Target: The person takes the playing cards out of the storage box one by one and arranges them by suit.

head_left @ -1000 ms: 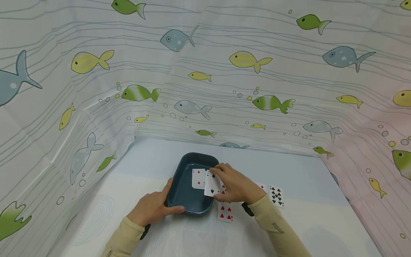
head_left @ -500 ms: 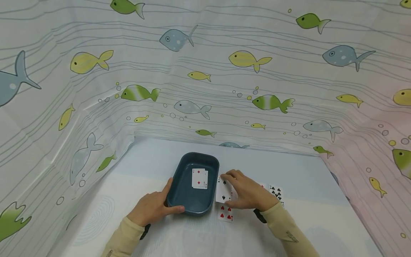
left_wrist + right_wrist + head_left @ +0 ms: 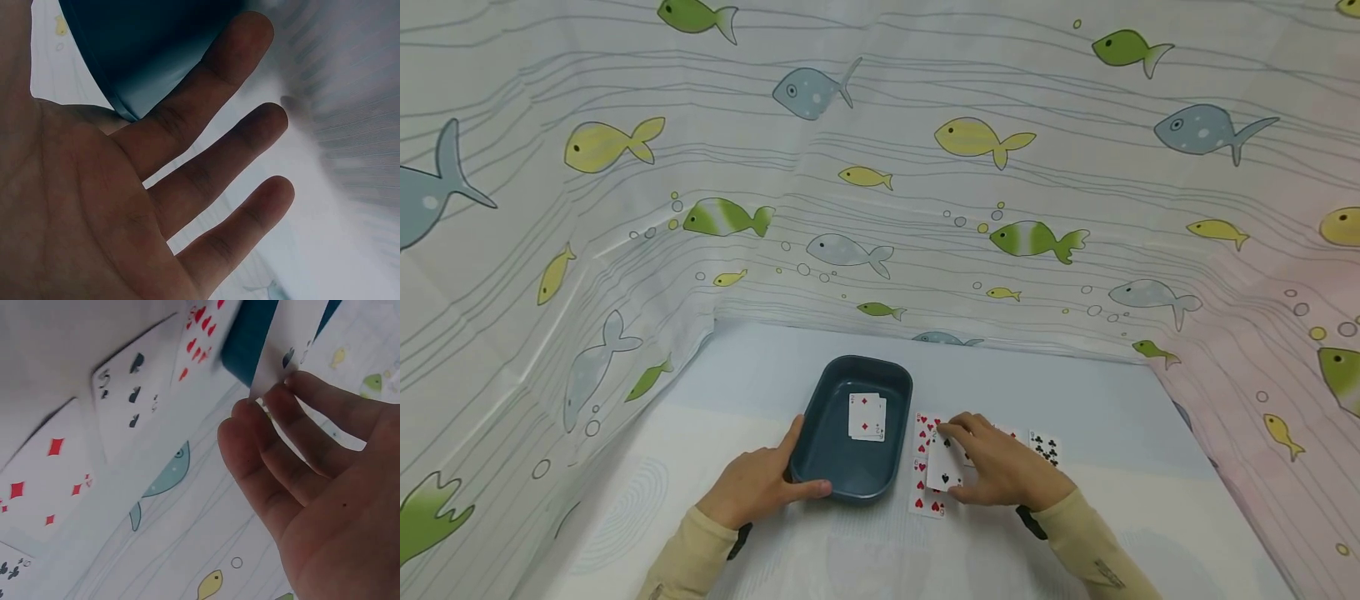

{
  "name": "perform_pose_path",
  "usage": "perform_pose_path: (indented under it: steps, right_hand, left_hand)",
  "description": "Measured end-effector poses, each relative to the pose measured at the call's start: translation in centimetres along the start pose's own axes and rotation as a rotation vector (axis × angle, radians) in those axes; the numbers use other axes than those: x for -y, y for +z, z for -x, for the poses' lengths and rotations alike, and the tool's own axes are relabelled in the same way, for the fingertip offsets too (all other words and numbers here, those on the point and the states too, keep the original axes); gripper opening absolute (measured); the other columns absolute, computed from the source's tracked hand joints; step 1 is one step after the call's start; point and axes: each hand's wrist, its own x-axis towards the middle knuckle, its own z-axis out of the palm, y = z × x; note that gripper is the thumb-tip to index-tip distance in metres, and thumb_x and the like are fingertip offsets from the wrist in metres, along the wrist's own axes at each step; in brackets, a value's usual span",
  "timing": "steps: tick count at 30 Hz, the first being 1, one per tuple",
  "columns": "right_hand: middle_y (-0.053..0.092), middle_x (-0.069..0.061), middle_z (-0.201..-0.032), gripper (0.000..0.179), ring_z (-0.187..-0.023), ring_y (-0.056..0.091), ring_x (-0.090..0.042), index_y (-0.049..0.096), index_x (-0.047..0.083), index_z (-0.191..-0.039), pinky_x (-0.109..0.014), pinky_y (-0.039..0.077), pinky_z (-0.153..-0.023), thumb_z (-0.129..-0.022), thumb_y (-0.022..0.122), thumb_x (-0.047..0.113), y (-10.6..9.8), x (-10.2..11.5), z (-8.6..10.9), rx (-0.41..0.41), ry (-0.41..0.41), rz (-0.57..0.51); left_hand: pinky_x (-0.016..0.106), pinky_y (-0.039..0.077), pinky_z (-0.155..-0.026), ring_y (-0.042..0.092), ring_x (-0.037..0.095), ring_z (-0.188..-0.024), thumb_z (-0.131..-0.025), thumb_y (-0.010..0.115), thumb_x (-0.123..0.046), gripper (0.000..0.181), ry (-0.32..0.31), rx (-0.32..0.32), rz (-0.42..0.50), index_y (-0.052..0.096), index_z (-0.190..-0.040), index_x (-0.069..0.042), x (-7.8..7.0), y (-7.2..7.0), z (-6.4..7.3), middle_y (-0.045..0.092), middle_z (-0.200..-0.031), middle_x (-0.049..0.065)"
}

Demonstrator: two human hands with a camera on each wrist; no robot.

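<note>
My right hand [image 3: 1007, 467] pinches a two of spades playing card [image 3: 941, 473] between thumb and fingertips. The card is held over the heart cards, and in the right wrist view it stands steeply at the fingertips. My left hand [image 3: 748, 485] rests at the near left corner of a dark blue dish [image 3: 835, 473], thumb on the near rim. Three straight fingers [image 3: 194, 178] spread outside the dish in the left wrist view. Inside the dish, a small stack of cards [image 3: 866, 414] lies face up with a two of diamonds on top.
Right of the dish, heart cards [image 3: 927, 503] lie on the white table. Farther right are a spade card [image 3: 134, 387], a diamond card [image 3: 47, 481] and a club card [image 3: 1046, 446], partly behind the right hand. A fish-patterned sheet [image 3: 880, 208] walls the back and sides.
My right hand has carried the two of spades from over the dish's right rim rightward and toward me, above the heart cards. My left hand and the dish have stayed in place.
</note>
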Motion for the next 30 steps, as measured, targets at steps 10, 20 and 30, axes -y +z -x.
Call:
perform_pose_path:
  steps: [10,20,30]
  right_hand:
    - [0.053,-0.004,-0.126,0.078,-0.109,0.057,-0.019,0.058,0.012,-0.138,-0.042,0.052,-0.093,-0.072,0.085,0.042,1.2,-0.9,1.8,0.056,0.018,0.044]
    - [0.054,-0.004,-0.123,0.074,-0.103,0.055,-0.019,0.062,0.012,-0.134,-0.043,0.053,-0.087,-0.071,0.086,0.043,2.1,-1.5,2.6,0.097,0.051,0.042]
    - [0.053,-0.006,-0.125,0.073,-0.104,0.056,-0.02,0.063,0.011,-0.134,-0.043,0.053,-0.085,-0.073,0.086,0.044,2.7,-1.7,3.0,0.106,0.042,0.03]
  left_hand:
    - [0.039,0.045,-0.064,0.052,0.017,-0.064,-0.074,0.067,-0.081,0.125,-0.003,0.002,-0.001,0.018,-0.163,-0.007,0.0,0.0,-0.1,0.057,-0.07,0.001]
    - [0.038,0.045,-0.064,0.051,0.017,-0.063,-0.075,0.066,-0.081,0.125,0.004,-0.001,-0.007,0.017,-0.163,-0.007,0.0,0.0,0.0,0.054,-0.067,-0.001]
    - [0.039,0.045,-0.063,0.051,0.017,-0.063,-0.075,0.067,-0.081,0.125,0.004,0.002,-0.003,0.017,-0.163,-0.008,0.0,0.0,0.1,0.053,-0.066,0.0]
